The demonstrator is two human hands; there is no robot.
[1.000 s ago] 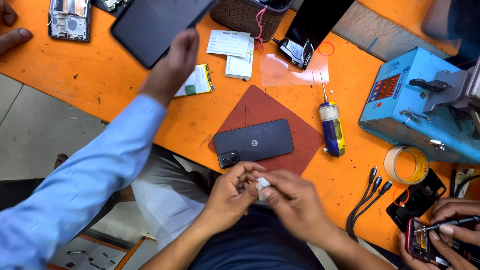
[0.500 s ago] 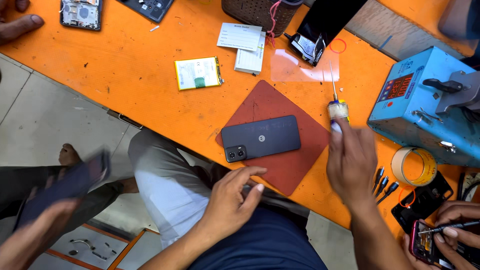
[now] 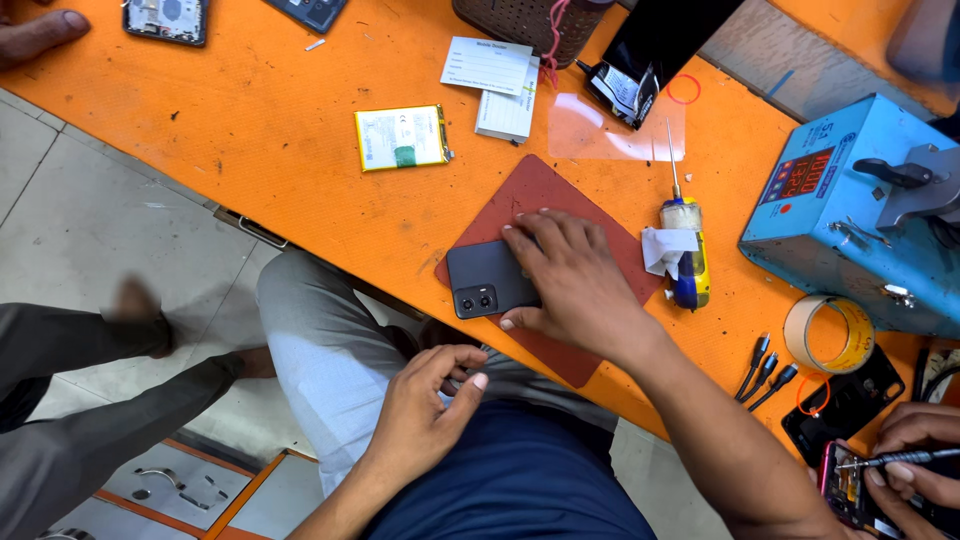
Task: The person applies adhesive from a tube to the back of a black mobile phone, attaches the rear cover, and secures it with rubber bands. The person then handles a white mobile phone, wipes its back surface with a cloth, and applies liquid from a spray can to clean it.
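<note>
My right hand lies flat, fingers spread, on the dark phone, back up on the red mat. My left hand hovers loosely curled, empty. The phone looks closed; the screwdriver lies unused at right.

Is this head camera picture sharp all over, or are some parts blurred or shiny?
Head view: the right hand on the dark phone and the red mat are sharp under even light; a walking person's foot at far left is motion-blurred; the clear film sheet shows pale glare; the table edge bows, as through a wide lens.
</note>
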